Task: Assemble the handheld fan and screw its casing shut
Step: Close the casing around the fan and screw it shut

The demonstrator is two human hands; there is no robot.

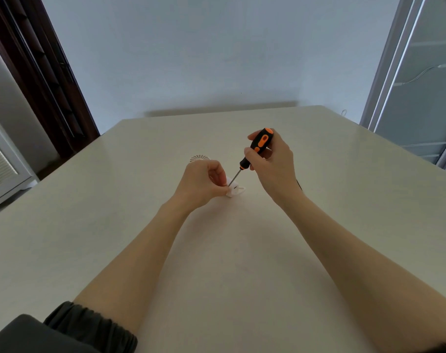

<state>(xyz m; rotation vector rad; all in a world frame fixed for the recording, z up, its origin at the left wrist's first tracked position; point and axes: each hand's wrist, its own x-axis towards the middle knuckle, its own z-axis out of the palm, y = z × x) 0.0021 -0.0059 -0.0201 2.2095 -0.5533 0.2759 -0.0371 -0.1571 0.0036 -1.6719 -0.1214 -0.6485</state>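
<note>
White plastic, the fan [234,190] lies on the table [344,200] under the left hand [200,183], whose curled fingers pinch its near end and hide most of it; only a small rounded part shows to the right of the fingertips. The right hand [271,165], just right of the left and a little higher, grips the black and orange handle of a screwdriver [255,151]. The tool leans, handle up and away, its thin shaft running down and left to the fan, where the tip meets the casing just beside the left fingers.

Just beyond the left hand, partly hidden by its knuckles, a white round grille [199,158] with radial slots lies flat on the table, apart from the fan. A dark gathered sleeve [89,327] is pushed up the left forearm. Far left of the hands stands a dark wooden door frame [46,80]; far right, a pale framed glass door [418,85]. No writing can be read on the tool or the fan.
</note>
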